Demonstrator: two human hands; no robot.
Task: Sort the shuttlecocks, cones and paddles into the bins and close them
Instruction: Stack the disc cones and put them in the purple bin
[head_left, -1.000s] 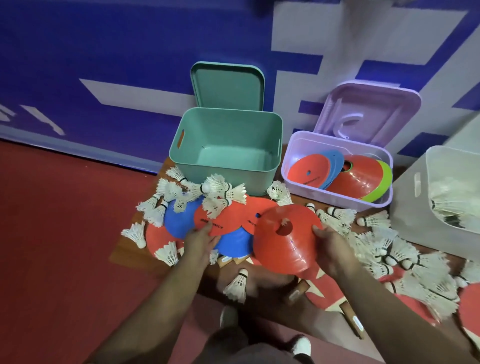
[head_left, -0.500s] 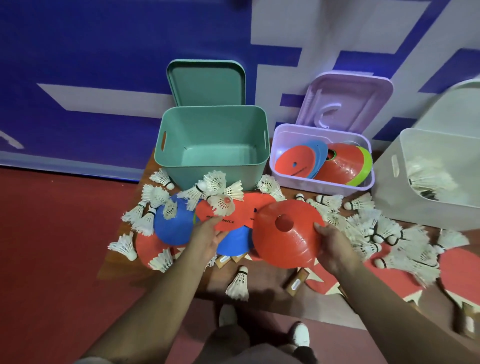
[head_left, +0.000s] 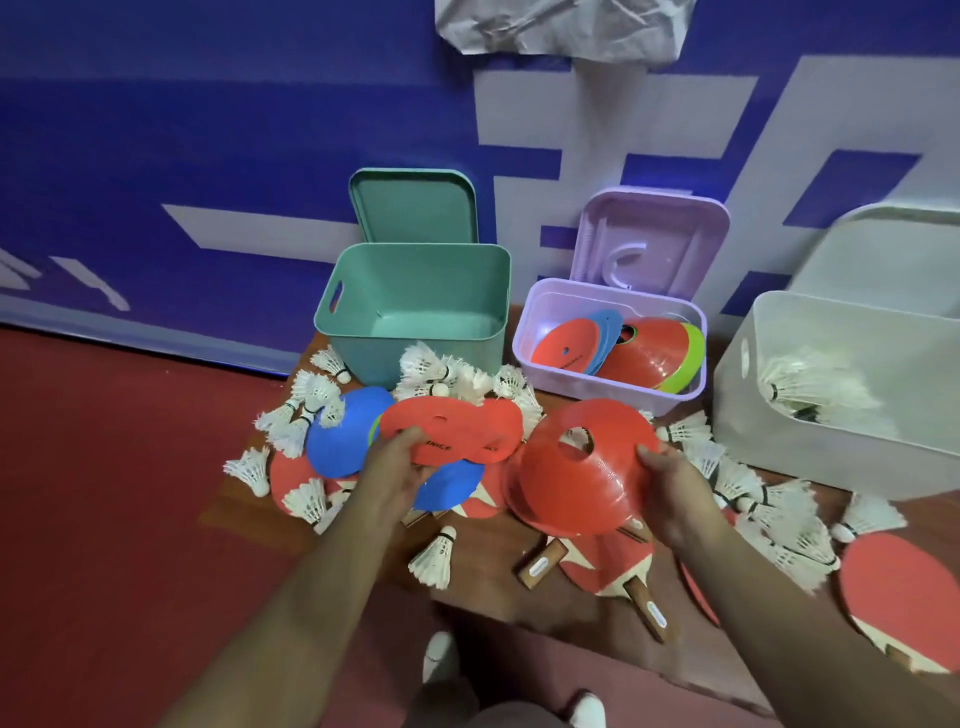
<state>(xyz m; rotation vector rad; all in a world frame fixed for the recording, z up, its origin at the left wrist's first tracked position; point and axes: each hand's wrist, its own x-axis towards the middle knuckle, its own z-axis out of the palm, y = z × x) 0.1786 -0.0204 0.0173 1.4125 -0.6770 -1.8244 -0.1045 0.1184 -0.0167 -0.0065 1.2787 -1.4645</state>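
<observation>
The left hand (head_left: 400, 470) pinches flat red cones (head_left: 452, 431) at their near edge, thumb on top and fingers curled beneath, holding them above the pile. The right hand (head_left: 672, 491) is clamped on the right rim of a stack of red cones (head_left: 576, 478), domed with a hole at the top, held tilted over the paddles (head_left: 608, 566).

Both loads hang in front of the bins. The teal bin (head_left: 415, 291) stands behind the left hand, its teal lid (head_left: 413, 208) propped against the wall; the lilac bin (head_left: 587, 387), just beyond the stack, holds sorted cones (head_left: 644, 358) in red, blue and green, its lilac lid (head_left: 649, 239) upright too; the white bin (head_left: 831, 415) at the right holds shuttlecocks (head_left: 810, 387). Loose shuttlecocks (head_left: 769, 499) litter the wooden tabletop (head_left: 488, 587) around a blue cone (head_left: 340, 439).
</observation>
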